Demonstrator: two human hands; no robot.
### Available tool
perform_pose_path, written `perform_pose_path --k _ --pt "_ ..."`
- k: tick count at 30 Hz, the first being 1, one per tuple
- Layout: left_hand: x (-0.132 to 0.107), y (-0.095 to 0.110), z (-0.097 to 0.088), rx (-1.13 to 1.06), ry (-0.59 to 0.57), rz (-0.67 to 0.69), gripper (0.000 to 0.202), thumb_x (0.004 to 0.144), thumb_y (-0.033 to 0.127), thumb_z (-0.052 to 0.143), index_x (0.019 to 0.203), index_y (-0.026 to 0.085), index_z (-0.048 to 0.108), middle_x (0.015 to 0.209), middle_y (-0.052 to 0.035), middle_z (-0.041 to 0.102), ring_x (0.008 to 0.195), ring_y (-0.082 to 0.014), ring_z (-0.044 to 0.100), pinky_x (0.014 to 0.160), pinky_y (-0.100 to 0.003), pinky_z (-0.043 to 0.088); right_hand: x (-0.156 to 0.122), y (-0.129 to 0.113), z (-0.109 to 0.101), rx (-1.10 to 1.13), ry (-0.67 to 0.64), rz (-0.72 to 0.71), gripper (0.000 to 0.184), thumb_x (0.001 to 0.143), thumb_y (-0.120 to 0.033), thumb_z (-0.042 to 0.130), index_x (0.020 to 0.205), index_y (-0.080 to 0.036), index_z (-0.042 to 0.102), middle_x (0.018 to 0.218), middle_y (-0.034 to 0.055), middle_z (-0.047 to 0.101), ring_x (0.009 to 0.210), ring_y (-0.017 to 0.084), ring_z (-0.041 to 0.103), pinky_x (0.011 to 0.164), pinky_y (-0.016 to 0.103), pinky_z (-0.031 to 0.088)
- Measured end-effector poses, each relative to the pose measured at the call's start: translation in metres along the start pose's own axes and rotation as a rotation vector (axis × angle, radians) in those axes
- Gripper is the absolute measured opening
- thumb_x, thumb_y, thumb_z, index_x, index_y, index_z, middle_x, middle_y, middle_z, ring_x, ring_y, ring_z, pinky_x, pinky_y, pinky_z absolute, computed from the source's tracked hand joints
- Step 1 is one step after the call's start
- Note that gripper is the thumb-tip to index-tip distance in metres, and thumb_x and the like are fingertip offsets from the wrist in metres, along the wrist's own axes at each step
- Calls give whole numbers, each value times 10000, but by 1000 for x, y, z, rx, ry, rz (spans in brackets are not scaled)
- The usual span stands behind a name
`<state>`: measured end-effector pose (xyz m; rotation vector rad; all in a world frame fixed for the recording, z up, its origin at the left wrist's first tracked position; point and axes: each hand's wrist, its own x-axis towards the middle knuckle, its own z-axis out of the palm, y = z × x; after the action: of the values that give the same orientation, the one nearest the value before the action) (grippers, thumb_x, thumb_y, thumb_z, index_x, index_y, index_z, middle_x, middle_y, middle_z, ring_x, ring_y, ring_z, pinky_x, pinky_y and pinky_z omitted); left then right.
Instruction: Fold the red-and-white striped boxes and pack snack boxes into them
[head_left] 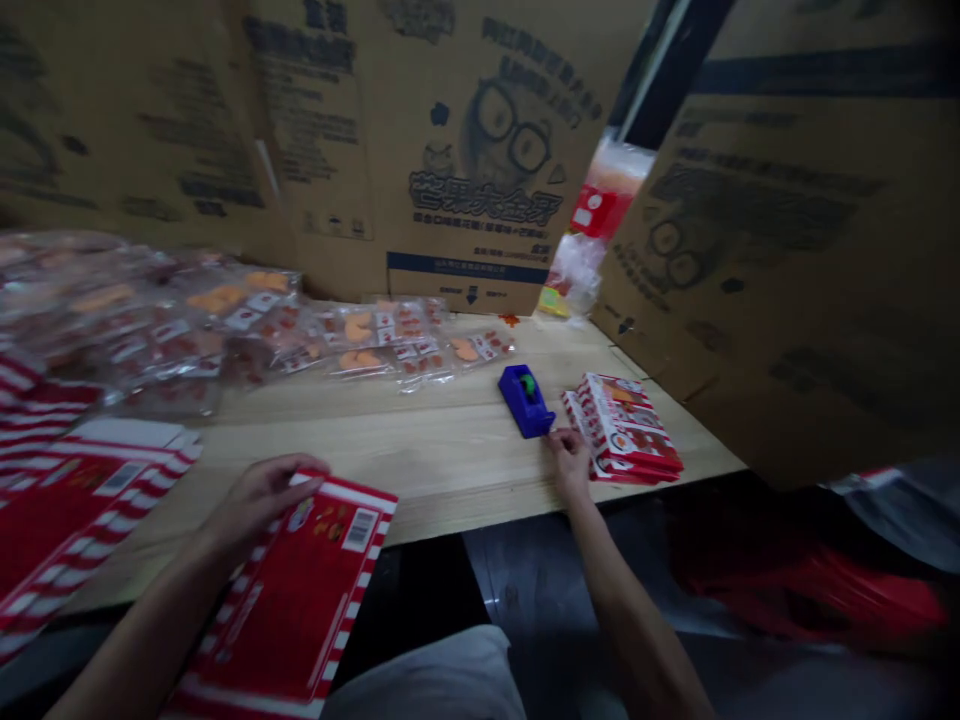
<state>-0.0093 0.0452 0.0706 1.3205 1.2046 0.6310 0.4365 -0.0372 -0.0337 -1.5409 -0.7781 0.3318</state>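
My left hand (pixel 259 497) grips the top edge of a flat red-and-white striped carton (pixel 300 600) that hangs over the near edge of the wooden table (pixel 420 450). My right hand (pixel 568 462) reaches across the table, its fingers curled at the near end of a small blue tape dispenser (pixel 526 399) with a green roll. The hand also lies against a stack of folded red-and-white cartons (pixel 626 427). Whether its fingers grip anything is unclear.
Several clear snack packets (pixel 390 340) are spread over the far side of the table. More flat striped cartons (pixel 67 480) lie at the left. Large printed cardboard boxes (pixel 465 150) wall the back and right. A plastic bag (pixel 592 240) sits between them.
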Motion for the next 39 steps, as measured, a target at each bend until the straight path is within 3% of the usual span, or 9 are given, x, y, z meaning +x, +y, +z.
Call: perform_pose_path --k 4,9,11,16,24,28,31,36,39 --pt "14 -7 8 35 -225 41 364 615 442 763 798 143 665 677 -3 653 602 -144 585 566 -225 453 -40 -23 27 58 -218 85 284 680 -454 670 662 -189 570 805 36 570 727 172 515 672 308 467" --pt "27 -14 28 65 -411 64 278 625 351 742 771 128 663 584 32 573 523 -99 496 523 -203 376 -97 -89 98 115 -1146 44 267 778 -403 681 672 -169 608 829 36 603 746 151 555 686 272 441" --pt "25 -14 33 55 -435 61 270 618 341 739 767 128 665 590 27 581 528 -102 502 522 -207 376 -109 -108 121 81 -1322 -91 246 804 -369 661 681 -167 591 820 25 586 724 133 535 667 257 418" --pt "12 -9 31 37 -472 57 242 643 311 728 785 127 664 597 31 587 522 -90 487 510 -196 368 -122 -110 146 -127 -1298 -141 274 748 -316 708 601 -166 533 601 -28 531 554 98 442 534 229 334" --pt "-9 13 26 -68 -554 99 262 691 346 753 821 125 697 679 -5 641 595 -110 540 594 -213 409 -134 -110 141 432 -1427 677 459 484 -381 910 773 -139 649 690 -16 660 608 113 587 609 229 448" --pt "-10 20 16 -99 -575 217 272 698 365 755 822 125 724 803 -60 682 749 -171 608 710 -258 453 -150 -108 151 785 -1447 882 532 463 -459 909 827 -131 699 746 17 695 669 138 640 731 267 498" --pt "-4 14 -5 -231 -270 172 296 649 359 784 826 138 697 788 -39 683 694 -161 616 652 -251 466 -143 -95 169 751 -1316 800 376 617 -416 842 827 -144 688 754 21 693 654 128 641 714 265 513" --pt "-15 -35 -46 -562 672 61 466 470 351 825 837 165 605 707 24 655 600 -139 604 604 -247 494 -72 -73 221 180 -922 102 360 850 -502 532 902 -163 640 852 87 693 784 217 671 714 395 551" --pt "-36 -84 -61 -232 836 88 424 572 460 761 848 178 608 792 -22 670 738 -215 643 670 -316 533 -18 -72 265 -14 -747 -116 218 805 -326 573 940 -164 627 979 114 670 985 270 619 897 480 484"
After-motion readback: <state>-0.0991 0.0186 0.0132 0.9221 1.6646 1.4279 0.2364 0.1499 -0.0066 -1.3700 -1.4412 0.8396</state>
